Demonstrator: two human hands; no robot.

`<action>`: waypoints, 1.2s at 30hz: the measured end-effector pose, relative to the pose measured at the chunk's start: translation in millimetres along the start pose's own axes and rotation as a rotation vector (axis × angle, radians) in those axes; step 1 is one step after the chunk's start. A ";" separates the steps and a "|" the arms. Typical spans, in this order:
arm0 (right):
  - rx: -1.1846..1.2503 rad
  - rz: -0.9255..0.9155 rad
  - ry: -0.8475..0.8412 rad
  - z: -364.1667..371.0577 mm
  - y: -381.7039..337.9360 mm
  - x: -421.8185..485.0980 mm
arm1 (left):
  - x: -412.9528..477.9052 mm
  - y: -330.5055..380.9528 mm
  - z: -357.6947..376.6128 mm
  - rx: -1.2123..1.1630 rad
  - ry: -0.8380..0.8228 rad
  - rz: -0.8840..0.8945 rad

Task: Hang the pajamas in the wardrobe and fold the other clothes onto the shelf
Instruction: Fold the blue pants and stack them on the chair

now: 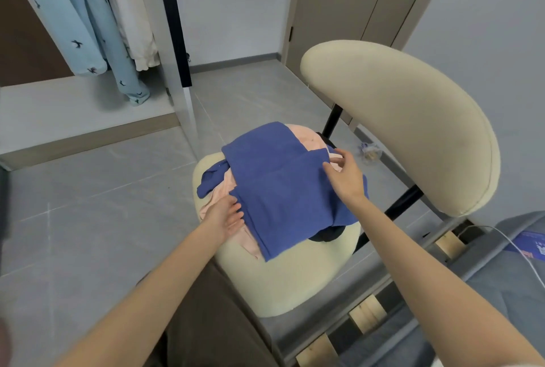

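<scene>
Blue garment (283, 187) lies folded on the chair seat (280, 287), between the hands, over a pink garment (219, 194) and a black one (327, 235). Right hand (343, 179) pinches its far corner. Left hand (225, 218) rests straight-fingered against its left edge. Wardrobe (73, 104), beyond the left hand, contains hanging pajamas (88, 27).

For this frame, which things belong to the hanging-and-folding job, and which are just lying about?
Job: blue garment, pink garment under it, dark garment, hanging pajamas, wardrobe, left hand, right hand.
Lying about: wrapper on the floor, white cable, blue box on the bed.
</scene>
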State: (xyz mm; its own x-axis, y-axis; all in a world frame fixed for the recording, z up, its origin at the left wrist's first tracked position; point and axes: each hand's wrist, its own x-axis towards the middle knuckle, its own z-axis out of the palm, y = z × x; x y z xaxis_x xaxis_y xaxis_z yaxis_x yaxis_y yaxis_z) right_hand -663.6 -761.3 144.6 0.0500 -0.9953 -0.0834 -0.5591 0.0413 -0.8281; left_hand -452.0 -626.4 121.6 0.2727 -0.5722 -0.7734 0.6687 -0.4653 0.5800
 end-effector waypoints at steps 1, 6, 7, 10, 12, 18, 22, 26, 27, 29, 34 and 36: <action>-0.048 -0.023 0.006 -2.8 4.9 -2.6 | 1.4 -5.7 1.5 0.023 0.018 0.007; -0.262 0.029 -0.048 -9.2 24.0 -20.0 | -0.3 -29.8 10.6 0.143 0.032 -0.015; -0.315 0.058 -0.062 -9.3 27.4 -24.3 | -1.2 -33.6 12.2 0.142 0.023 -0.025; -0.399 0.113 -0.040 -8.0 40.0 -34.5 | -9.2 -45.2 17.2 0.117 -0.041 -0.111; -0.386 0.146 -0.031 -8.1 46.9 -40.9 | -12.8 -53.9 18.7 0.147 -0.072 -0.128; -0.242 0.044 0.013 -17.9 58.5 -47.4 | -8.8 -68.7 25.6 0.102 -0.085 -0.013; -0.185 -0.023 0.003 -31.2 56.7 -42.7 | -8.3 -68.1 26.8 0.228 -0.006 0.150; -0.202 -0.094 0.006 -35.4 51.5 -36.1 | -5.8 -63.0 22.9 0.385 0.039 0.274; -0.220 -0.086 0.013 -36.0 52.0 -34.3 | -5.6 -62.3 20.8 0.410 0.037 0.276; -0.251 -0.039 0.018 -36.6 56.5 -33.8 | -7.5 -62.4 16.1 0.406 0.015 0.208; -0.135 0.290 0.068 -28.9 71.0 -45.6 | -16.0 -66.4 11.6 0.289 -0.065 -0.043; 0.141 0.526 0.063 -24.3 70.2 -53.1 | -13.2 -69.5 12.7 0.252 -0.104 -0.024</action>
State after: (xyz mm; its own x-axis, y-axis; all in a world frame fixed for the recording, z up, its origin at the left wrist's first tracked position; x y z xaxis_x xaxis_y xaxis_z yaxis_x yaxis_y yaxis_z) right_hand -725.6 -707.7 104.3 -0.2587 -0.8402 -0.4766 -0.3790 0.5422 -0.7499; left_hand -510.8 -595.1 94.7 0.1772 -0.6192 -0.7650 0.4769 -0.6258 0.6171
